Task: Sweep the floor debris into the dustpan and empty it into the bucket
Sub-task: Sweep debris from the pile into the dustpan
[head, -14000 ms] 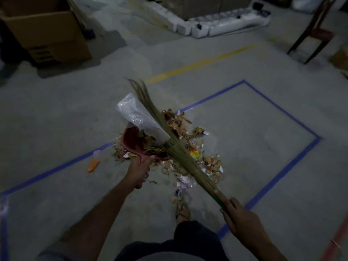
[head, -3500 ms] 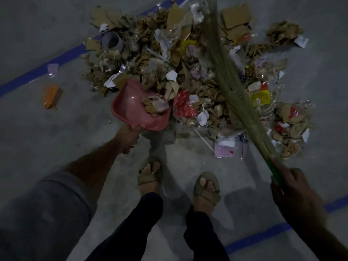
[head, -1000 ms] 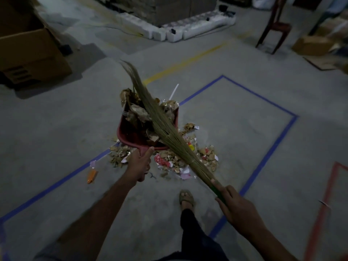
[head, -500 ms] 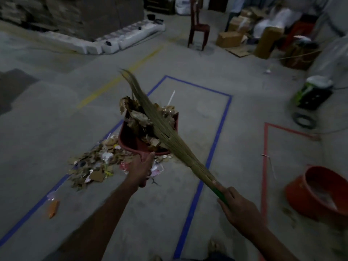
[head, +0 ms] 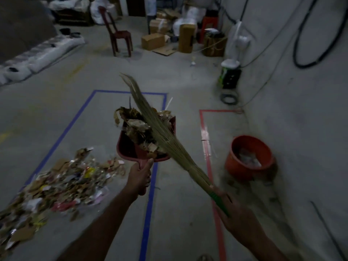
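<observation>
Nearest, the right hand (head: 237,211) is closed round the green grip of the broom (head: 165,140), and the left hand (head: 139,177) is wrapped round the handle of the red dustpan (head: 125,150), held aloft and heaped with scraps under the bristles. A big debris pile (head: 56,185) remains on the floor at left. Farther right, the orange bucket (head: 248,157) awaits, so emptying seems next; much sweeping is left.

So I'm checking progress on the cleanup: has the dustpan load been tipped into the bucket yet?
No, the dustpan in the left hand is heaped with debris, left of the bucket.
</observation>
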The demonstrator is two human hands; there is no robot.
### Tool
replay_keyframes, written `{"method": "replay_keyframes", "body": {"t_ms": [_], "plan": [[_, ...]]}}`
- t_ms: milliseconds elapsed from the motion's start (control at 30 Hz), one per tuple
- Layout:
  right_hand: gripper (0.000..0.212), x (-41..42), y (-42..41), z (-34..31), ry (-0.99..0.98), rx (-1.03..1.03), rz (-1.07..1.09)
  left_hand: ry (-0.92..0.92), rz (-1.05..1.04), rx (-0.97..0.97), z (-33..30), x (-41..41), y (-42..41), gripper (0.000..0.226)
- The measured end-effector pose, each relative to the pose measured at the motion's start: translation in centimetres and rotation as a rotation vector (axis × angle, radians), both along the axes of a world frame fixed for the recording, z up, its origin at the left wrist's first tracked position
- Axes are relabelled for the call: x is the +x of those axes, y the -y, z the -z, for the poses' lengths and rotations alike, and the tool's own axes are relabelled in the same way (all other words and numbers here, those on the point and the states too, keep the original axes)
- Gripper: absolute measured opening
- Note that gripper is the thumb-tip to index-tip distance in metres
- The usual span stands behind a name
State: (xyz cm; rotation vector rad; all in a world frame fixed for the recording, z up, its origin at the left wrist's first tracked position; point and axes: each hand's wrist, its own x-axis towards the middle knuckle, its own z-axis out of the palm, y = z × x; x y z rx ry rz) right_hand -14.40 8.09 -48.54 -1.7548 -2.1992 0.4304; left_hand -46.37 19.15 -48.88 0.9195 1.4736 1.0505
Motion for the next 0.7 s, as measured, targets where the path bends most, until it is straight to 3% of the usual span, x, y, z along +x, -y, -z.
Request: {"method": "replay_keyframes", "body": {"t_ms": [300,533,700], "plan": [[0.067,17.0,1.2,0.2,0.0,-0.035,0.231,0.011,0.23,-0.057,1.9,20.5,-6.1,0.036],[0.055,23.7,0.7,1.9,-0.025,-0.011,0.282,-0.047,0.384,-0.102,3.6,30.8,-10.7,0.035],[0.062,28.0,-1.6,5.1,-0.047,-0.148,0.425,-0.096,0.448,-0.132,6.7,37.6,-15.6,0.038]]}}
